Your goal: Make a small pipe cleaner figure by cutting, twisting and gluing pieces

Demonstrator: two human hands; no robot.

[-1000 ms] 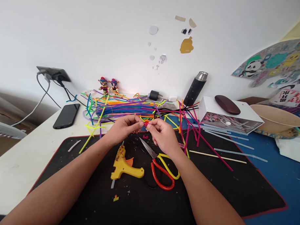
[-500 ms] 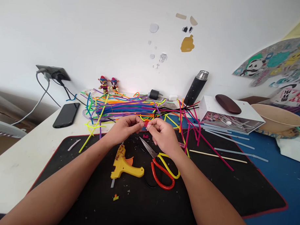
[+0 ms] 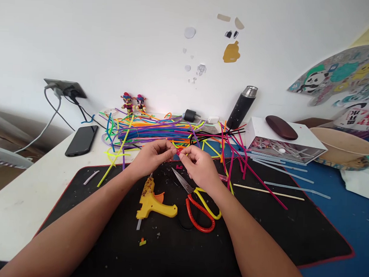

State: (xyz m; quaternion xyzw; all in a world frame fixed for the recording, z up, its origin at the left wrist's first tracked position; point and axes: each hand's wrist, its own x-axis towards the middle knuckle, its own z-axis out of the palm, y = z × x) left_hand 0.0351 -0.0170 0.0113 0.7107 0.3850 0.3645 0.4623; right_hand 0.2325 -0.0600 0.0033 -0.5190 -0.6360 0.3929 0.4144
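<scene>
Between the fingertips of both hands is a small magenta-red piece, apparently bent pipe cleaner (image 3: 179, 150); fingers cover most of it. My left hand (image 3: 155, 157) pinches it from the left, closed. From the right, my right hand (image 3: 198, 163) pinches it too, thumb against forefinger. Just below lies another small magenta bit (image 3: 179, 167) on the black mat (image 3: 109, 216). Scissors (image 3: 197, 199) with one red and one yellow handle rest under my right wrist, blades slightly apart. A yellow glue gun (image 3: 153, 204) lies below my left hand, nozzle pointing away.
Behind my hands spreads a pile of coloured pipe cleaners (image 3: 154, 131). A black phone (image 3: 81, 140) lies left. A black flask (image 3: 241, 108) leans on the wall beside a white box (image 3: 287, 146). Clear glue sticks (image 3: 297, 189) and a wooden stick (image 3: 267, 192) lie right. Two small figures (image 3: 133, 103) stand behind.
The magenta piece has turned slightly between my fingertips. Both hands stay almost in place, and the view has shifted a little.
</scene>
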